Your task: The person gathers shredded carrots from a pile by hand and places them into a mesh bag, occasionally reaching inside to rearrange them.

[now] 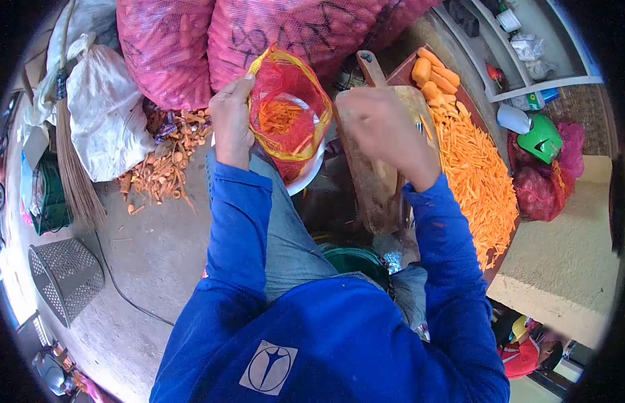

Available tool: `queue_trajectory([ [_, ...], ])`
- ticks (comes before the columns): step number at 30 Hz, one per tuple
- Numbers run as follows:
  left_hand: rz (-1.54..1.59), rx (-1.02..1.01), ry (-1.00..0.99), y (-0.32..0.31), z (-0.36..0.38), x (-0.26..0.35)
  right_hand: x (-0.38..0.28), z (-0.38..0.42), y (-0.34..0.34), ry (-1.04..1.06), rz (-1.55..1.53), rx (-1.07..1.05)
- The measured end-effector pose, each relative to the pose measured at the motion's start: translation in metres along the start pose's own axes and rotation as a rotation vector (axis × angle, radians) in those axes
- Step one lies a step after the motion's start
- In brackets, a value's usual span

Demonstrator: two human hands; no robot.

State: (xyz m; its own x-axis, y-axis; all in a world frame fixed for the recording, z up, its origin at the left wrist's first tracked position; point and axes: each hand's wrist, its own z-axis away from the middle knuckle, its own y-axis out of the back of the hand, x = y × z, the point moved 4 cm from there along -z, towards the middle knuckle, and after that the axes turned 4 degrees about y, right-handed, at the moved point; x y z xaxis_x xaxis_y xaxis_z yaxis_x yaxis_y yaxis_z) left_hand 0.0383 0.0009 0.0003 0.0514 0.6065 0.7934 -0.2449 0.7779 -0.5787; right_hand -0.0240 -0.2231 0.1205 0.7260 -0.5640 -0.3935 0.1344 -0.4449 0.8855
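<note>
My left hand (233,121) grips the rim of the red mesh bag (289,111), fingers closed on its yellow edge, above a white bowl (311,173). My right hand (383,131) hovers curled over the cutting board (376,195); I cannot tell what it holds. The bag is soft and light, so I judge the rim is best to hold.

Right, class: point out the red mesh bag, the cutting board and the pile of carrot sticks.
red mesh bag (285,101), head view, its front netting
cutting board (376,195), head view, its bare lower part
carrot sticks (477,174), head view, middle of the pile
</note>
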Motion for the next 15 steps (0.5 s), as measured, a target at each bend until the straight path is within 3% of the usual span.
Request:
queue_trajectory([
  [2, -0.035, -0.009, -0.006, -0.001, -0.001, -0.001, 0.018, 0.01, 0.024, -0.218, 0.301, 0.303],
  [5, -0.067, -0.034, 0.007, -0.005, -0.003, -0.004, 0.049, 0.014, 0.016, -0.373, 0.473, 0.188],
  [8, -0.098, -0.034, 0.019, -0.013, 0.005, -0.001, 0.066, 0.005, -0.015, -0.376, 0.467, 0.077],
  [12, -0.07, -0.044, 0.018, -0.011, 0.001, -0.006, 0.036, -0.029, -0.053, -0.304, 0.381, 0.111],
  [15, -0.102, -0.06, 0.007, -0.011, 0.0, -0.006, 0.02, -0.036, -0.048, -0.315, 0.142, 0.145],
])
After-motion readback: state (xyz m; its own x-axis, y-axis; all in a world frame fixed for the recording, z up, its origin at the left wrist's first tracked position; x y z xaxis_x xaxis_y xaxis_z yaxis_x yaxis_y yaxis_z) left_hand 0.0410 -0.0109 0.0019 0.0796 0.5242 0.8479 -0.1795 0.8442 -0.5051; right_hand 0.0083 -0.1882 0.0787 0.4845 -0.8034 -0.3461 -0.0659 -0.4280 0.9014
